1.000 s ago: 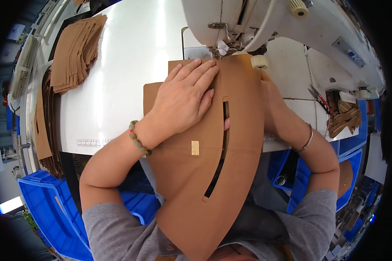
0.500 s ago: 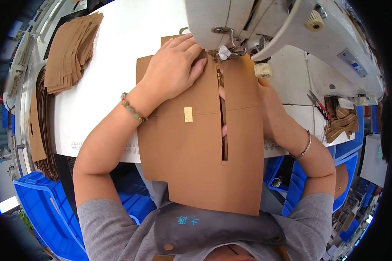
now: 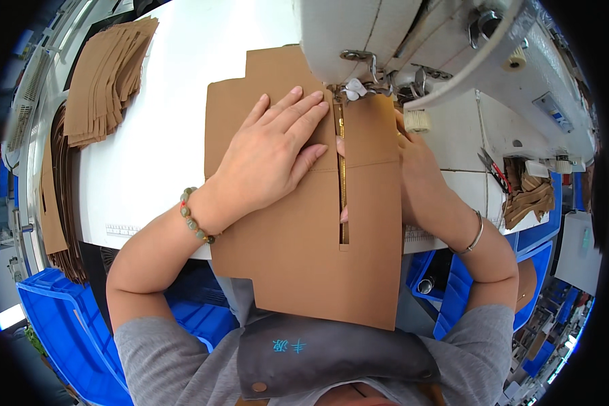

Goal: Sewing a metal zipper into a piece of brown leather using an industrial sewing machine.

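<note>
A large brown panel (image 3: 304,271), flexible and leather-like, lies under the sewing machine head (image 3: 358,40). Its far part reaches the presser foot (image 3: 338,95), and its near end hangs over the table edge toward me. A long slot runs down the panel, and a zipper (image 3: 343,183) with gold teeth shows through it. My left hand (image 3: 277,145) rests flat on the panel left of the slot, fingers stretched. My right hand (image 3: 419,169) is at the panel's right edge, reaching underneath. Two of its fingertips show through the slot beside the zipper; its other fingers are mostly hidden.
Stacked brown pieces (image 3: 111,81) lie at the far left, with more brown pieces (image 3: 64,203) hanging at the table's left edge. Red-handled snips (image 3: 497,172) and brown scraps (image 3: 528,193) sit at the right. Blue bins (image 3: 68,304) stand below the table on both sides.
My left hand has slid toward me with its fingers more spread, now covering the small gold label. More zipper teeth show in the slot. My right hand stays by the right edge.
</note>
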Tool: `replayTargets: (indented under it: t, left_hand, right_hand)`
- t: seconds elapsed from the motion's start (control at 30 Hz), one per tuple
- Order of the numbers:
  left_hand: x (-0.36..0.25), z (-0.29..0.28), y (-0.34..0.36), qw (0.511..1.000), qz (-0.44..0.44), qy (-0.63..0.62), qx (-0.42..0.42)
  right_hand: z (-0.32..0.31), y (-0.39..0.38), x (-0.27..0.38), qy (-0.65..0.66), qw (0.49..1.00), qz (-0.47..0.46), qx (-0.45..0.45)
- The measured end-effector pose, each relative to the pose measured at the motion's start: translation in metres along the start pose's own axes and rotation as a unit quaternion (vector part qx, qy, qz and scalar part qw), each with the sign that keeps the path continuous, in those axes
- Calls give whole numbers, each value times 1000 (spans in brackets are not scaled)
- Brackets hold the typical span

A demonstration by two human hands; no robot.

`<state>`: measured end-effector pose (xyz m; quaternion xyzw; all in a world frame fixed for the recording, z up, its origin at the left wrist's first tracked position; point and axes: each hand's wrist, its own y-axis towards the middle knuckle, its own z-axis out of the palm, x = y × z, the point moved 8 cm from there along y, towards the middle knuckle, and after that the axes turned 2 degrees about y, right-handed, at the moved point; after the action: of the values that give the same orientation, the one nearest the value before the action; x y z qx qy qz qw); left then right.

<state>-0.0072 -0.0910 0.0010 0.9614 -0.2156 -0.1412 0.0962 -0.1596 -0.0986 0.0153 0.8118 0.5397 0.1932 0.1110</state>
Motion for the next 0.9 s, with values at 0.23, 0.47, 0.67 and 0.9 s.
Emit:
replayTargets:
  t: [0.23,0.47,0.67,0.9]
  left_hand:
    - [-7,-3,-5,999,10,-44,1]
    - [-9,-3,-4,998,27,-48,5]
    - [-10,-3,-2,999,32,-40,7]
    - [-10,-3,-1,998,40,-41,11]
  right_hand:
    - [0,0,-1,15,1000,7,9]
    - [-1,-1,-1,5,1000,10,-2]
    - [1,-2,-1,-6,1000,15,3]
    - [0,-2,-1,-9,1000,17,5]
